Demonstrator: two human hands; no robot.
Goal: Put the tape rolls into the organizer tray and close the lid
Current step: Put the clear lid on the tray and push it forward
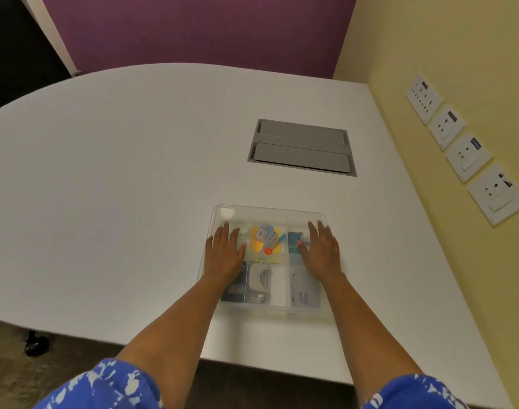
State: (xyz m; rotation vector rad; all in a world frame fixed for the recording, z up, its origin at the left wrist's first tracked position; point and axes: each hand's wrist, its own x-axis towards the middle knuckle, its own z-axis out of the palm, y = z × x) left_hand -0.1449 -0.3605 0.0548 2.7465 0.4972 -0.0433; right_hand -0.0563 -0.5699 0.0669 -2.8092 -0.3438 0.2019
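Observation:
A clear plastic organizer tray (pixel 270 211) lies on the white table near its front right. Its transparent lid (pixel 305 215) sits flat over the compartments. Through the lid show yellow sticky notes (pixel 256 236), a red-capped item (pixel 268 251), a white stapler-like object (pixel 258 278) and a teal pack (pixel 293 242). No tape roll can be clearly made out; a pale round shape sits at the far left corner. My left hand (pixel 225 251) lies flat on the lid's left side, fingers spread. My right hand (pixel 323 248) lies flat on the lid's right side.
A grey cable hatch (pixel 302 146) is set into the table (pixel 119 172) behind the tray. A yellow wall with several socket plates (pixel 467 159) runs along the right. The table's front edge lies just below the tray.

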